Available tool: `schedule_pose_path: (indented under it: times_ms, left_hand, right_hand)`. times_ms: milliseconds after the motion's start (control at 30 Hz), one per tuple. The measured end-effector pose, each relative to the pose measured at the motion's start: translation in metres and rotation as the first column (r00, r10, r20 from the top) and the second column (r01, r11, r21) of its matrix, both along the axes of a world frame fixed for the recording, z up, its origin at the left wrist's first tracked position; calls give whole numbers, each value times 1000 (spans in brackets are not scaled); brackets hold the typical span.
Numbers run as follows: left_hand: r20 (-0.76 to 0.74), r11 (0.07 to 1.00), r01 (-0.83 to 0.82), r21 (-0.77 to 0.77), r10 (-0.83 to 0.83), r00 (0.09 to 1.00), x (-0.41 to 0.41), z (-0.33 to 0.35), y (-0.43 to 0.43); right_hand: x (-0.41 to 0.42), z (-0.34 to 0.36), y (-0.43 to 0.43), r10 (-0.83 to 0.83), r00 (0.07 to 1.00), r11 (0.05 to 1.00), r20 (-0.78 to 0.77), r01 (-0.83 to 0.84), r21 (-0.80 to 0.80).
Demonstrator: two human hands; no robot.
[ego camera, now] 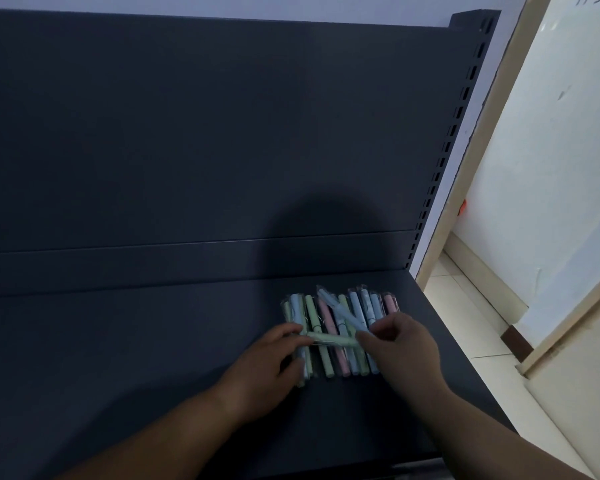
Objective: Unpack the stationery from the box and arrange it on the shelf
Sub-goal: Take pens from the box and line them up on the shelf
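Observation:
Several wrapped pastel pens in green, blue and pink lie side by side in a row on the dark shelf, near its right end. One pale blue pen lies slanted across the row. A green pen is held crosswise over the row, my left hand gripping its left end and my right hand pinching its right end. The box is out of view.
The shelf's dark back panel rises behind the pens, with a slotted upright at its right edge. To the right are a pale tiled floor and a white door or board in a wooden frame.

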State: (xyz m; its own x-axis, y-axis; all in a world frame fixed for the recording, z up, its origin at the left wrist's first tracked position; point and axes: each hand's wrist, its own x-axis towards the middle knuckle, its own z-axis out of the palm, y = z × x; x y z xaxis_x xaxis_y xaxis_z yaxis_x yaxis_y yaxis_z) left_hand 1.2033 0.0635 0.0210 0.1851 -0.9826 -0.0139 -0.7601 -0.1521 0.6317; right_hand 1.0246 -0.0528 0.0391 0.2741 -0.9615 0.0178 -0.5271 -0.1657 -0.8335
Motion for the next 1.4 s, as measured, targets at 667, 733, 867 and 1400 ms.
schedule_pose_path:
  times_ms: [667,733,867,1400]
  left_hand:
    - [82,998,-48,-41,51,995,-9,-6,-6]
    - [82,998,-45,-44,49,995,-10,-5,-6]
    - [73,998,-48,-47,51,996,-11,-6,-5]
    - [175,999,-23,33,17,984,-19,-13,-16]
  right_hand:
    - [4,4,-2,411,829,873,-381,-477,-97]
    - [10,2,-3,393,865,895,-311,-438,-85]
    - [23,0,-3,377,900,917,-221,-396,-50]
    - [-19,0,-18,429,671,809,-605,-583,-74]
